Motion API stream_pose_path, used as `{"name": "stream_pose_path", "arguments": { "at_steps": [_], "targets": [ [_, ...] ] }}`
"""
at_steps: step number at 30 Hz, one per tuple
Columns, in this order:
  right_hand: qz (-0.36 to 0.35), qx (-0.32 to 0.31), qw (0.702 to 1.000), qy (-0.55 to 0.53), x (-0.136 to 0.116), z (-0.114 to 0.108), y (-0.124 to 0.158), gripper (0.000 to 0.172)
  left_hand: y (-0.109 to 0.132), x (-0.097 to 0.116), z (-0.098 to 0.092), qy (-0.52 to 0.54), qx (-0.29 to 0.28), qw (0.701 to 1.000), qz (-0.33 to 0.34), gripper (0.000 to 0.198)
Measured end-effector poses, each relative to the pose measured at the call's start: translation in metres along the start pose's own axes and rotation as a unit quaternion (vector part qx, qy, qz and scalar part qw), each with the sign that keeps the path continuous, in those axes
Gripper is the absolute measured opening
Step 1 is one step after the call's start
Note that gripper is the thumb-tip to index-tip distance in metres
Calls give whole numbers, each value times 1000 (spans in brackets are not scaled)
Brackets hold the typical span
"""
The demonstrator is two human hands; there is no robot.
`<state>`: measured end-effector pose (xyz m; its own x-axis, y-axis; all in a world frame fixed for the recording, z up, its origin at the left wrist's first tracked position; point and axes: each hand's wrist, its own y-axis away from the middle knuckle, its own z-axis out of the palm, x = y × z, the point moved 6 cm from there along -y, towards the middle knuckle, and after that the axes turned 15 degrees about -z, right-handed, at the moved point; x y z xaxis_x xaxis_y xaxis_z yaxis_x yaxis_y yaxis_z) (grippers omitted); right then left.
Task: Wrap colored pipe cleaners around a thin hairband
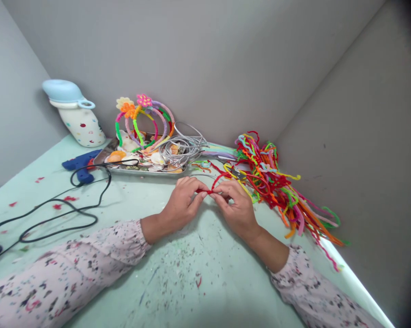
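Both my hands meet over the middle of the table, pinching a red pipe cleaner (216, 181) between thumbs and fingertips. My left hand (181, 200) grips it from the left, and my right hand (237, 207) from the right, a short gap apart. One fuzzy red length curls up between the fingertips. Part of the pipe cleaner is hidden inside the fingers. Just beyond my right hand lie pliers (238, 173) with yellow handles. A large heap of colourful pipe cleaners (270, 177) spreads to the right of it.
A metal tray (147, 172) at the back holds shells, coiled grey wire (186, 145) and hoops with fuzzy flowers (127, 109). To its left are a blue glue gun (82, 165), its black cord (89, 207) and a white bottle (80, 123). Grey walls enclose the table (205, 273).
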<state>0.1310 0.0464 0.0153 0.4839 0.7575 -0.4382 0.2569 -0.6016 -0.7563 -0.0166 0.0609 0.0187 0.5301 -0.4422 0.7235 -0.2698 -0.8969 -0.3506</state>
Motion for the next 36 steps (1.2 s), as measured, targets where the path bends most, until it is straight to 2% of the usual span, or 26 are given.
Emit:
{"name": "stream_pose_path", "arguments": {
  "at_steps": [9, 19, 28, 36],
  "targets": [
    [-22, 2, 1000, 3, 0, 0, 0, 7, 0, 0, 0, -4, 1, 1000, 10, 14],
    [-8, -63, 998, 8, -2, 5, -2, 5, 0, 0, 2, -30, -9, 999, 9, 14],
    [-12, -59, 998, 18, -3, 4, -1, 5, 0, 2, 1, -34, -1, 999, 16, 15],
    [1, -94, 995, 25, -1, 9, 1, 5, 0, 1, 3, -54, -6, 998, 21, 15]
  ]
}}
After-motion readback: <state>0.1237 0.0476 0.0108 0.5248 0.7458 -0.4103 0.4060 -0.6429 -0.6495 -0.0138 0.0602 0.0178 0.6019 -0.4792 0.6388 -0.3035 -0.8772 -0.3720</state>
